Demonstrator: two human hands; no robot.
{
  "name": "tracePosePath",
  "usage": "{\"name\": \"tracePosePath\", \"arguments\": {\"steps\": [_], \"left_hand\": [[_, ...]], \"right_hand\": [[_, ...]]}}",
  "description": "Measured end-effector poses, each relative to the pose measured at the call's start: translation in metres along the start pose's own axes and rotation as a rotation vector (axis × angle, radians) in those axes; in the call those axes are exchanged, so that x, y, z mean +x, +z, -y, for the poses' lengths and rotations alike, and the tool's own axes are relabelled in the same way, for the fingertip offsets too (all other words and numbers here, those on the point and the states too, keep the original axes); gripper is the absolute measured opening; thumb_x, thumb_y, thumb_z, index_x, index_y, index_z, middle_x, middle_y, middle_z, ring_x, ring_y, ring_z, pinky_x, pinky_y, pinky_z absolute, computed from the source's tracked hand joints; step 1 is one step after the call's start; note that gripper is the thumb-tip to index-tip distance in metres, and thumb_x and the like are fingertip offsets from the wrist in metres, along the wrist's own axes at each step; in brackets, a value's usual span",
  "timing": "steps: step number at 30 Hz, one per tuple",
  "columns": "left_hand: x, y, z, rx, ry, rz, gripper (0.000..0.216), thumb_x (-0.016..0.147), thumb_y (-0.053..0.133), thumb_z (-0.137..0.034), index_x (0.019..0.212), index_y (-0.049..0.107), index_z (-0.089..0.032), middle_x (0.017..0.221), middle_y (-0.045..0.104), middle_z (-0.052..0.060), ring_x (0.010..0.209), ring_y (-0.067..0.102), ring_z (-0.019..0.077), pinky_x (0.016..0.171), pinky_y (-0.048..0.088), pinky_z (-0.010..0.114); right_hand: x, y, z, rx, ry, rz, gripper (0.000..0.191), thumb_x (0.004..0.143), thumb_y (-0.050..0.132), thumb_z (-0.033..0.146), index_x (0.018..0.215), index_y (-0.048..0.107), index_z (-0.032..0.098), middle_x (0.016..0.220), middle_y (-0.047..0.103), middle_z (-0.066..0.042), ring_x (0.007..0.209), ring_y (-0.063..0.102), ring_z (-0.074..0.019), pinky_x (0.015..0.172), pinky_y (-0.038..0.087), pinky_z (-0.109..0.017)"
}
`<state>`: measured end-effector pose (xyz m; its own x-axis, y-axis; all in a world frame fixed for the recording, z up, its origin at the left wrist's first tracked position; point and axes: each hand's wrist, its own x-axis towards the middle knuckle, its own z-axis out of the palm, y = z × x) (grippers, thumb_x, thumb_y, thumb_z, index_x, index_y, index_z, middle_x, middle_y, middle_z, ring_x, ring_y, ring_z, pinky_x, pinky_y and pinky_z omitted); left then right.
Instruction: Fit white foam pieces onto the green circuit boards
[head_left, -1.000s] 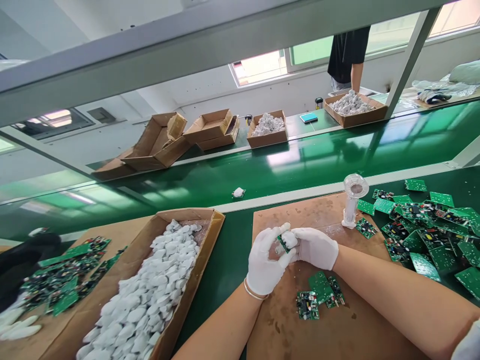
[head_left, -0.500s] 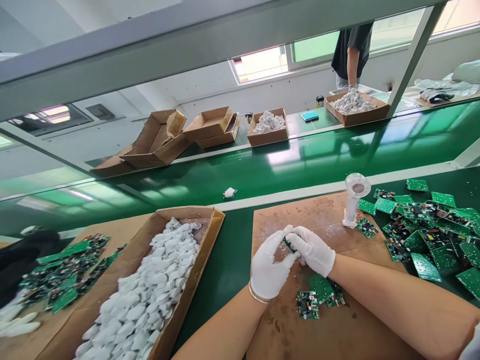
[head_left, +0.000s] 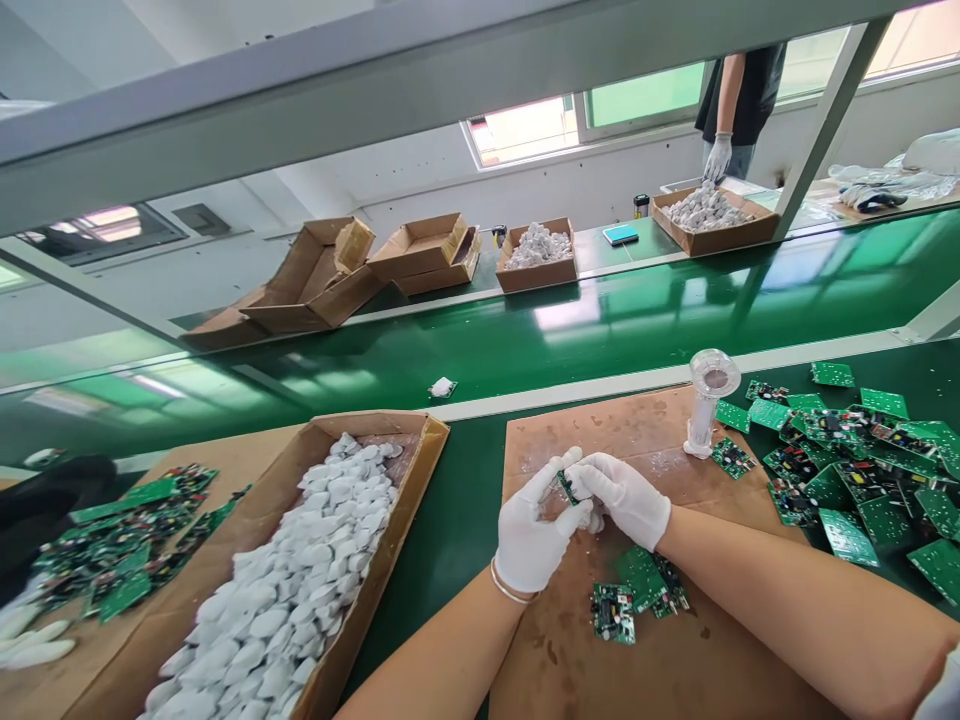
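Compared with a second ago, the right hand [head_left: 626, 495] curls its fingers over the face of the circuit board [head_left: 568, 488], covering the white lump that showed there. On the green belt [head_left: 622, 310], beyond the cardboard sheet [head_left: 570, 670], a lump-topped board [head_left: 442, 387] has slid further left. Past the belt, a co-worker [head_left: 746, 100] has shifted right, a gloved hand [head_left: 718, 157] now visible over a far box [head_left: 697, 242].

The sheet is brown and stained, lying on a dark green tabletop [head_left: 465, 480]. Left of it sits a long box [head_left: 433, 442] of white lumps [head_left: 277, 590]; at its far right edge stands a clear plastic stand [head_left: 701, 425], and right of it sprawls a heap of boards [head_left: 847, 440]. Three boards [head_left: 613, 612] lie on it.

The left hand [head_left: 529, 530] pinches the circuit board over the sheet's far left part. Whether the right grips or merely presses, I cannot tell. Only a small, tilted green piece with dark parts shows between the white gloves.
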<state>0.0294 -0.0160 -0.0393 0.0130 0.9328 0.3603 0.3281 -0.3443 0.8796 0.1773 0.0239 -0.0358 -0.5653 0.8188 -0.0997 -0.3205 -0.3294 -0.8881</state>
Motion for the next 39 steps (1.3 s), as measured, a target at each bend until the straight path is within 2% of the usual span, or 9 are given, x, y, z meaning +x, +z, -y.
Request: {"name": "tracePosePath", "arguments": {"steps": [4,7,12,16,22,27,29,34,39], "left_hand": [[0.001,0.001,0.0,-0.122,-0.009,0.003,0.054,0.08,0.066,-0.016,0.131,0.049,-0.02,0.131,0.061,0.012,0.123,0.057,0.0261,0.105,0.051,0.045],[0.003,0.002,0.001,-0.171,-0.025,-0.006,0.053,0.081,0.065,-0.015,0.131,0.047,-0.018,0.132,0.06,0.015,0.125,0.055,0.0257,0.104,0.052,0.043],[0.009,-0.001,0.005,-0.104,0.011,0.081,0.054,0.08,0.065,-0.018,0.13,0.045,-0.017,0.13,0.06,0.019,0.121,0.058,0.0276,0.102,0.052,0.045],[0.007,-0.003,0.013,0.089,0.08,0.066,0.066,0.07,0.075,-0.019,0.13,0.048,-0.018,0.125,0.063,0.017,0.119,0.06,0.0307,0.101,0.052,0.048],[0.008,-0.007,0.01,0.218,0.266,-0.023,0.056,0.069,0.077,-0.018,0.12,0.055,-0.02,0.115,0.07,0.011,0.116,0.062,0.0308,0.099,0.054,0.049],[0.009,-0.004,0.0,0.34,0.373,0.004,0.052,0.071,0.076,-0.02,0.119,0.058,-0.022,0.11,0.073,0.007,0.118,0.06,0.0313,0.103,0.052,0.05],[0.007,-0.001,-0.002,0.379,0.406,-0.006,0.055,0.071,0.076,-0.022,0.122,0.057,-0.021,0.11,0.073,0.008,0.118,0.06,0.0319,0.1,0.054,0.048],[0.002,0.005,-0.003,0.453,0.361,-0.023,0.053,0.071,0.076,-0.023,0.12,0.059,-0.02,0.112,0.072,0.009,0.116,0.061,0.0317,0.092,0.06,0.043],[0.002,0.005,-0.005,0.447,0.323,-0.03,0.05,0.071,0.074,-0.023,0.119,0.06,-0.021,0.111,0.072,0.006,0.115,0.063,0.03,0.092,0.061,0.041]], "right_hand": [[-0.001,0.0,-0.001,0.227,0.044,0.035,0.054,0.075,0.06,0.071,0.08,0.053,0.018,0.059,0.056,0.002,0.045,0.053,-0.0115,0.046,0.044,-0.025],[-0.002,-0.001,0.004,0.295,0.108,0.088,0.044,0.075,0.071,0.057,0.078,0.054,0.016,0.064,0.057,0.001,0.052,0.055,-0.0113,0.053,0.045,-0.025],[-0.001,0.001,0.01,0.338,0.125,0.033,0.037,0.072,0.079,0.044,0.077,0.056,0.015,0.071,0.056,0.001,0.061,0.054,-0.0101,0.061,0.046,-0.026],[0.0,0.002,0.007,0.208,0.032,-0.042,0.037,0.067,0.083,0.04,0.08,0.059,0.014,0.074,0.06,0.0,0.068,0.055,-0.0115,0.066,0.044,-0.026],[-0.002,0.002,0.006,-0.01,-0.05,-0.12,0.045,0.058,0.087,0.04,0.084,0.06,0.016,0.083,0.064,-0.002,0.077,0.057,-0.0157,0.073,0.044,-0.031],[-0.002,0.005,0.008,0.024,-0.098,0.084,0.051,0.082,0.058,0.062,0.059,0.047,0.019,0.058,0.047,0.002,0.058,0.044,-0.0119,0.061,0.039,-0.029],[-0.002,0.005,0.007,-0.064,-0.101,0.066,0.055,0.082,0.056,0.064,0.054,0.04,0.02,0.052,0.039,0.004,0.052,0.036,-0.0101,0.056,0.035,-0.028],[-0.003,0.003,0.006,-0.231,-0.064,-0.032,0.046,0.072,0.07,0.056,0.058,0.048,0.018,0.059,0.05,0.002,0.057,0.042,-0.0112,0.057,0.035,-0.027],[-0.003,0.001,0.008,-0.228,-0.114,-0.007,0.045,0.076,0.065,0.052,0.053,0.046,0.019,0.054,0.049,0.002,0.054,0.042,-0.0108,0.056,0.037,-0.027]]}}
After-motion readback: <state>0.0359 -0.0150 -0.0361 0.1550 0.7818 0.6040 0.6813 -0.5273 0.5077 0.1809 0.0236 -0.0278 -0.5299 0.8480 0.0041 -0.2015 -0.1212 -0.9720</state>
